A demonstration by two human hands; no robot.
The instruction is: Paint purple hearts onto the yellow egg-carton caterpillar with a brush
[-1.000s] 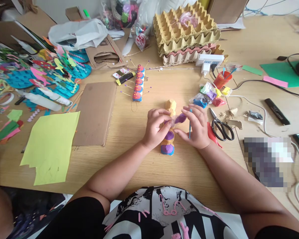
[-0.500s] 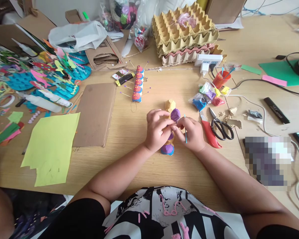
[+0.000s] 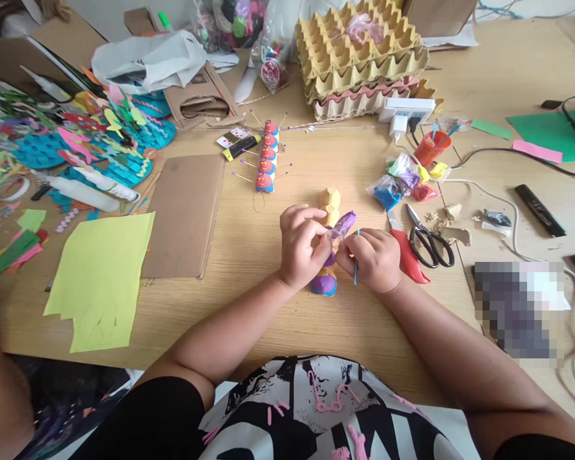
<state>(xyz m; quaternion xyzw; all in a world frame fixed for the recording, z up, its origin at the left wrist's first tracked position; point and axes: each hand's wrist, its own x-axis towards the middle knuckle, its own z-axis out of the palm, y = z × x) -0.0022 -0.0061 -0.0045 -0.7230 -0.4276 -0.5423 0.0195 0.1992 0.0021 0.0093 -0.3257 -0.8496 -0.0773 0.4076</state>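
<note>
Purple packet (image 3: pixel 344 222), partly sheathed in clear film, held above the table (image 3: pixel 249 332) toward its near edge. Left hand (image 3: pixel 301 248): thumb and forefinger pressed together on the film at the packet's left side, remaining fingers curved. Right hand (image 3: pixel 377 259): fingers curled around 1 slim blue stick (image 3: pixel 355 273), which stands nearly upright; the tips of the thumb and forefinger lie by the packet's lower end, and whether they also pinch it cannot be told. Beneath the hands lies a strip of egg-tray cups (image 3: pixel 330 200), 1 end toward the table's near edge; the far end is yellow-tan, the nearest cup purple with a blue rim, and the middle partly hidden. Just right of the right hand: red-handled knife (image 3: pixel 413 257) and black-handled scissors (image 3: pixel 430 241). Beyond these, toward the far edge: small wrapped packets (image 3: pixel 402 182) in several colours and an orange cup (image 3: pixel 431 149). Farther back and left of the hands: red-and-blue strip (image 3: pixel 267 156) bearing purple-tipped pins. Along the far edge: stacked egg trays (image 3: pixel 359 64). Toward the left: brown cardboard sheet (image 3: pixel 184 217) beside a yellow paper sheet (image 3: pixel 105 275).
</note>
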